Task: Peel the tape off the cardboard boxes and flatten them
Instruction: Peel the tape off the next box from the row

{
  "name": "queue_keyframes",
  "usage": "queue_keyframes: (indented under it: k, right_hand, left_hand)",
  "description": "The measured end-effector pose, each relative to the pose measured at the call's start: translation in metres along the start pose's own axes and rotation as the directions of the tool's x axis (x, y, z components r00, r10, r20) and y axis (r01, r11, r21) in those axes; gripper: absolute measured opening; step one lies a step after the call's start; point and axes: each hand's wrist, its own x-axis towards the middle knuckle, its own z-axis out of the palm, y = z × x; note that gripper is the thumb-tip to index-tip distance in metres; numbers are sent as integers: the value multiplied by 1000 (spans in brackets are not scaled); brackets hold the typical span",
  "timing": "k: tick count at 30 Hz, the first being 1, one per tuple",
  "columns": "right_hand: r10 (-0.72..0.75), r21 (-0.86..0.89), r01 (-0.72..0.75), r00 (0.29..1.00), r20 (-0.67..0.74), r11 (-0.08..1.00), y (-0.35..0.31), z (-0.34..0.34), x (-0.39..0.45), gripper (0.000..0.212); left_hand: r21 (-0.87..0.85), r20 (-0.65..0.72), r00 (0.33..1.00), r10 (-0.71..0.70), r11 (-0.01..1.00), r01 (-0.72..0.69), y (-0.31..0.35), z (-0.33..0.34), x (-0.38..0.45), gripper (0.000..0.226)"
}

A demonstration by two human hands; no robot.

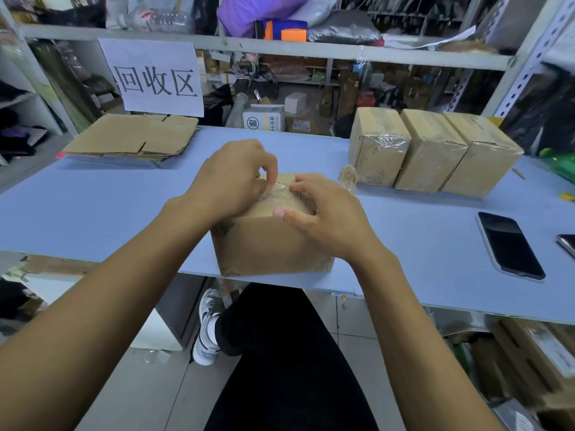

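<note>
A taped cardboard box [267, 244] stands at the front edge of the blue table [109, 206], right before me. My left hand [230, 178] pinches a strip of clear tape [278, 189] on the box's top. My right hand [326, 213] grips the top right of the box, thumb on its near face and fingers curled over the top. Three more taped boxes [432, 147] stand in a row at the back right. A stack of flattened cardboard [133, 136] lies at the back left.
A crumpled wad of peeled tape [348, 177] lies beside the row of boxes. A black phone [510, 244] lies at the right, with another device [567, 244] at the frame's edge. Cluttered shelves and a paper sign [155, 79] stand behind the table.
</note>
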Motion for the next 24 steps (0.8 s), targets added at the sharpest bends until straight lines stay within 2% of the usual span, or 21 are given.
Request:
queue_keyframes:
  k: [4,7,8,9,11,15,21,24]
  right_hand:
    - [-2,-5,2,1000,-13,1000,2,1,0,54]
    - [-11,-13,11,1000,-19,1000,4,3,0,56]
    - [-13,-8,13,1000,-21,1000,5,3,1,56]
    - [-14,-4,14,1000,-23,1000,5,4,1,55]
    - [-16,-6,16,1000,-18,1000,5,4,1,57]
    - [-13,-10,13,1000,-6,1000,5,4,1,57]
    - [-12,-7,12,1000,14,1000,6,2,2,56]
    - [-11,15,11,999,30,1000,7,-1,3,57]
  left_hand:
    - [93,58,997,53,994,-58,-3,0,-4,16]
    - [31,148,988,40,998,-45,-6,-6,-5,43]
    - [12,167,985,40,999,-43,-6,-8,-5,44]
    - [-1,175,983,48,999,-49,-6,-9,-6,36]
    - [-3,161,986,41,999,-41,-6,-9,-8,16]
    - [-74,122,993,-4,997,13,-5,-5,-8,3]
    - [-94,59,996,-66,993,72,-5,-3,-9,18]
    - [-83,30,994,-106,991,109,-12,-9,-11,17]
